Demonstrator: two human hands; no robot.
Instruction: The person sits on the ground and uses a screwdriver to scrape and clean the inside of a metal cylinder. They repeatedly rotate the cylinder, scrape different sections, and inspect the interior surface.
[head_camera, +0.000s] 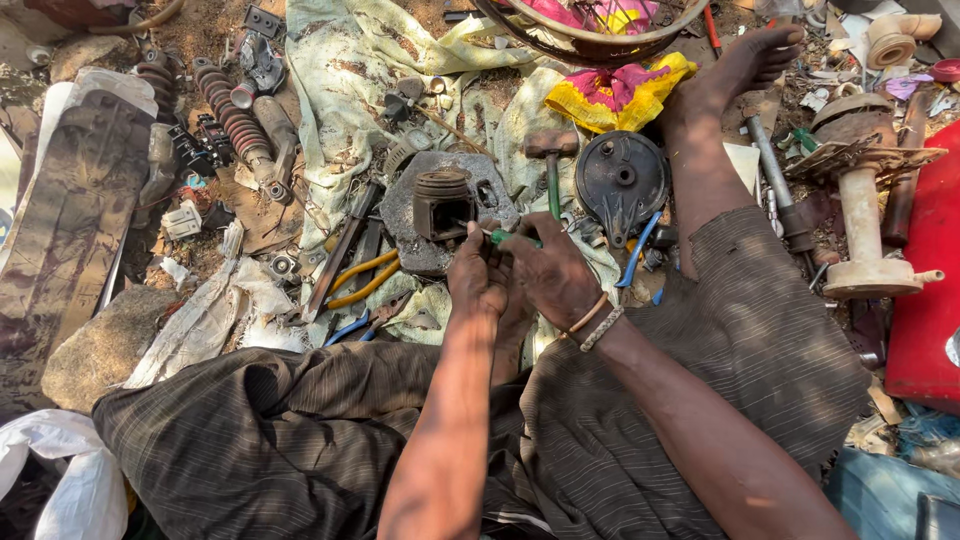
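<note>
Head view: I see both hands meeting over the cloth (350, 60) on the ground.
Left hand (478, 275): closed, fingers curled round the green-handled tool (508, 238).
Right hand (552, 275): closed too, gripping the same tool from the other side.
Tool axis: roughly level, left to right; I can't tell where its tip points.
Cylinder (442, 203): just beyond the hands, standing on a flat stone.
Hammer (552, 160): head away from me, handle towards me.
Brake drum (622, 182): right of hammer.
</note>
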